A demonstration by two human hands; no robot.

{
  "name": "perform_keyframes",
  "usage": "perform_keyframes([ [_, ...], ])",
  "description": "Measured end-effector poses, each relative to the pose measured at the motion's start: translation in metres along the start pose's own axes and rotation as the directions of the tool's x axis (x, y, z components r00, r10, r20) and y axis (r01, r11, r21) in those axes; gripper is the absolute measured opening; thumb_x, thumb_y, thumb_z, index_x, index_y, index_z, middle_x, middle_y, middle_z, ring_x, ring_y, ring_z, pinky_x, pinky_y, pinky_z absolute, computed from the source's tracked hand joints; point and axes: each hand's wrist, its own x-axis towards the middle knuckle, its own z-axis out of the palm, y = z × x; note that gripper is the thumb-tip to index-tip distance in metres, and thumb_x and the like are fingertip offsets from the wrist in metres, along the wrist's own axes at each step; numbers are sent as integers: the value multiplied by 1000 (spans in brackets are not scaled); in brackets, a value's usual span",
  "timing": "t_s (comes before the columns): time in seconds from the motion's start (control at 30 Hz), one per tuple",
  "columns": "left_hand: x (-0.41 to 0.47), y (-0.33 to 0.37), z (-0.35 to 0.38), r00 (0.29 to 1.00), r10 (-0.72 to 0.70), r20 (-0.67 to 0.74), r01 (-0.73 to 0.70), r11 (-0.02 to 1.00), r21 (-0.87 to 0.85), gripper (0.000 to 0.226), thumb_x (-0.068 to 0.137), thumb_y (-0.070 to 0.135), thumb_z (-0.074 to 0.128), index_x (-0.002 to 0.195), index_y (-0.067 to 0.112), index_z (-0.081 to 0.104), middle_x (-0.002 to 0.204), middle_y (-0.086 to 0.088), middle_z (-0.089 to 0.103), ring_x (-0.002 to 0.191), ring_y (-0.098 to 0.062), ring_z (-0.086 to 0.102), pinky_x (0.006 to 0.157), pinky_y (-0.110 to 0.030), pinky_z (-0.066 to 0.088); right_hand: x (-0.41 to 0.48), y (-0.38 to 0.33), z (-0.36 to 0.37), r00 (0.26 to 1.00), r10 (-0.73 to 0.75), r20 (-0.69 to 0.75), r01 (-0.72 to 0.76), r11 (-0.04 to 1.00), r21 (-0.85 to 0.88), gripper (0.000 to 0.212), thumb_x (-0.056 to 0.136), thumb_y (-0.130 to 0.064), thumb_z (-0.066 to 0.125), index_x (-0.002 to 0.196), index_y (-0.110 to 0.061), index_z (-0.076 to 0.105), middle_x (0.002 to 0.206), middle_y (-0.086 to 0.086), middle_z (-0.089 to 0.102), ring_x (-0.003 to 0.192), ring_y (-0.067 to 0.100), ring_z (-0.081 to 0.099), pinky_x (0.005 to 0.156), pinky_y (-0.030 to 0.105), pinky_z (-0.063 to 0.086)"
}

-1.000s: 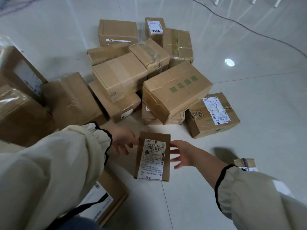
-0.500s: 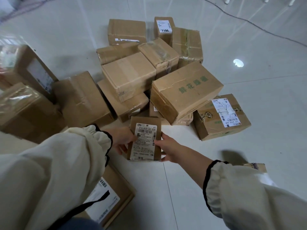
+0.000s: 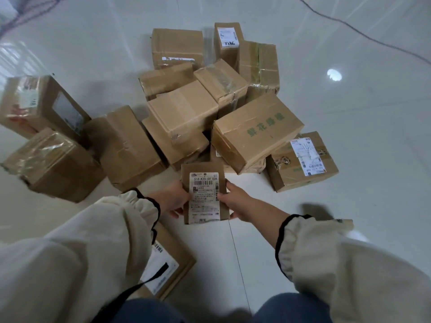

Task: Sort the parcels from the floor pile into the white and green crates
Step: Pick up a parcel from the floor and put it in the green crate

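Note:
A small flat brown parcel (image 3: 204,192) with a white shipping label facing me is held between both hands, just above the floor at the near edge of the pile. My left hand (image 3: 173,199) grips its left edge, thumb on the label side. My right hand (image 3: 234,200) grips its right edge. Behind it lies the floor pile of several brown cardboard parcels, among them a large box with green print (image 3: 256,131) and a taped box with a label (image 3: 303,159). No white or green crate is in view.
More boxes (image 3: 53,164) stand at the left. A flat labelled parcel (image 3: 168,259) lies under my left sleeve, and a small one (image 3: 345,222) shows behind my right sleeve. A dark cable (image 3: 363,33) crosses the pale tiled floor at the far right.
My open hands closed in on the small labelled parcel, took it by both edges and lifted it off the floor towards me.

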Motion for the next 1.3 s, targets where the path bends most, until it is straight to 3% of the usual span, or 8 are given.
perform_keyframes([
  [0.1, -50, 17, -12, 1000, 13, 24, -13, 1000, -25, 20, 99, 23, 46, 117, 16, 50, 93, -1, 63, 89, -26, 66, 81, -40, 56, -50, -28, -3, 1000, 29, -8, -30, 999, -38, 53, 96, -14, 47, 143, -31, 31, 137, 10, 51, 124, 36, 48, 98, 64, 39],
  [0.3, -174, 98, -73, 989, 61, 134, -51, 996, -75, 28, 99, 8, 45, 125, 10, 52, 128, -5, 59, 115, -29, 57, 97, -43, 48, -186, -114, -31, 998, 39, -45, -38, 999, 18, 51, 98, -13, 48, 144, -29, 32, 136, 8, 53, 124, 32, 49, 93, 55, 44],
  [0.47, -299, 168, -127, 983, 126, 134, -132, 991, 31, 23, 99, 16, 42, 119, 13, 54, 117, -10, 65, 101, -34, 66, 84, -42, 54, -328, -197, -55, 993, -10, -115, 12, 1000, 18, 39, 99, -15, 46, 136, -25, 39, 129, 7, 55, 112, 27, 52, 85, 46, 45],
  [0.6, -404, 225, -175, 969, 218, 119, -223, 974, 31, 19, 98, 19, 43, 105, 12, 59, 93, -5, 71, 81, -30, 70, 77, -45, 57, -444, -268, -67, 971, -75, -229, 83, 996, 25, 27, 99, -16, 45, 124, -26, 44, 104, 0, 59, 102, 26, 54, 84, 45, 48],
  [0.73, -509, 275, -211, 919, 389, 65, -394, 901, 181, 22, 96, 29, 46, 113, 21, 57, 99, -3, 69, 71, -23, 67, 63, -31, 52, -545, -321, -72, 955, -99, -280, 111, 994, 25, 36, 97, -21, 48, 133, -24, 43, 124, 8, 60, 107, 30, 60, 81, 43, 55],
  [0.8, -548, 292, -216, 893, 445, 67, -447, 860, 244, 23, 95, 32, 46, 115, 26, 56, 102, -1, 68, 72, -22, 67, 57, -27, 46, -588, -330, -78, 946, -104, -306, 121, 992, 36, 33, 97, -19, 49, 130, -20, 46, 118, 10, 63, 103, 30, 64, 88, 47, 54],
  [0.93, -612, 326, -211, 847, 525, 85, -528, 807, 264, 24, 94, 37, 51, 113, 24, 58, 99, -2, 68, 75, -25, 69, 58, -26, 47, -660, -335, -95, 900, -134, -414, 186, 979, 87, 35, 97, -16, 49, 132, -20, 47, 110, 9, 66, 83, 24, 67, 77, 39, 57],
  [1.3, -716, 400, -150, 731, 651, 204, -678, 657, 330, 25, 93, 30, 49, 114, 22, 60, 104, -6, 68, 85, -29, 69, 68, -30, 47, -788, -305, -151, 795, -145, -590, 298, 939, 171, 25, 97, -12, 49, 121, -16, 50, 111, 7, 64, 102, 28, 65, 84, 41, 57],
])
